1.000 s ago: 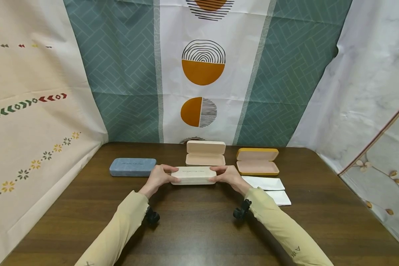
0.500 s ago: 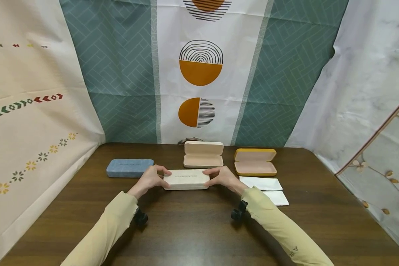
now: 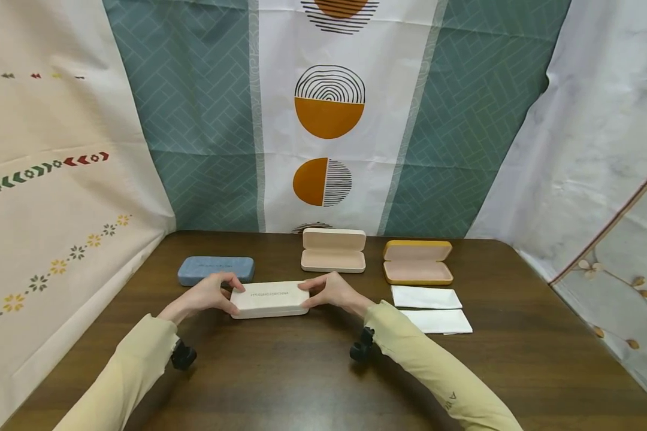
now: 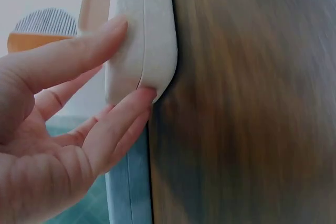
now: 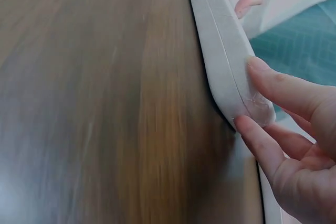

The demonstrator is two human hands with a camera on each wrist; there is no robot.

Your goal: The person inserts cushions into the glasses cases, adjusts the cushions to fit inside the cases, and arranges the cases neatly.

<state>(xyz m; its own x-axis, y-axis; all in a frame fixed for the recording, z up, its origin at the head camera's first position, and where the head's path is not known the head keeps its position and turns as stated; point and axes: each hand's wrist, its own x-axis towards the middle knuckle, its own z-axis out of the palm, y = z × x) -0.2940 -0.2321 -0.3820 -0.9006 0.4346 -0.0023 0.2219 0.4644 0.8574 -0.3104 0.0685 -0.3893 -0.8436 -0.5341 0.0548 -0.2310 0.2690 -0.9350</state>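
Observation:
Both hands grip a closed cream glasses case (image 3: 270, 300) by its two short ends, low over the table. My left hand (image 3: 209, 294) pinches the left end; in the left wrist view its thumb lies on the lid and its fingertips (image 4: 144, 95) meet the corner at the seam. On the right end, my right hand (image 3: 334, 291) pinches the case the same way, thumb on top and a fingertip (image 5: 243, 123) at the lower corner. Just behind the left hand lies a closed blue glasses case (image 3: 215, 267).
An open cream case (image 3: 333, 251) with a pink lining stands at the back middle. To its right is an open yellow case (image 3: 417, 263), and before that lie white folded cloths (image 3: 431, 308). A patterned curtain (image 3: 210, 120) hangs behind the dark wooden table (image 3: 280, 383).
Both hands have carried the closed cream case leftward and a little nearer to me, to in front of the blue case. The other cases and the cloths stay put.

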